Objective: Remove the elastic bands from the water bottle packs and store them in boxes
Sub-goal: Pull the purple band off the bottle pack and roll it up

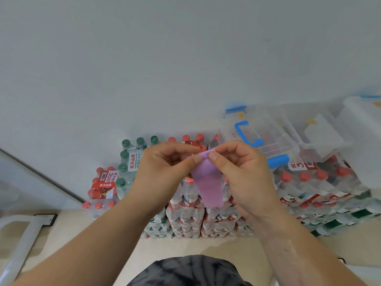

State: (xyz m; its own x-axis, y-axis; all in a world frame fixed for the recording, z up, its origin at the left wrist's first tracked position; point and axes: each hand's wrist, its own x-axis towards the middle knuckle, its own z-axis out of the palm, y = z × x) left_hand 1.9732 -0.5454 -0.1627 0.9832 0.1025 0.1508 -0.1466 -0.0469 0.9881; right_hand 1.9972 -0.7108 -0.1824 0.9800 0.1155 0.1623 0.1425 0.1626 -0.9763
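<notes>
A wide purple elastic band hangs folded in front of me. My left hand and my right hand both pinch its top edge between thumb and fingers, close together. Behind the hands stand stacked shrink-wrapped water bottle packs with red caps. A green-capped pack stands to the left. On the packs at the right rests a clear plastic storage box with blue handle and clips, its lid shut.
More clear boxes sit at the far right on top of further red-capped packs. A smaller red-capped pack stands on the floor at the left. A white wall rises behind; a white frame lies lower left.
</notes>
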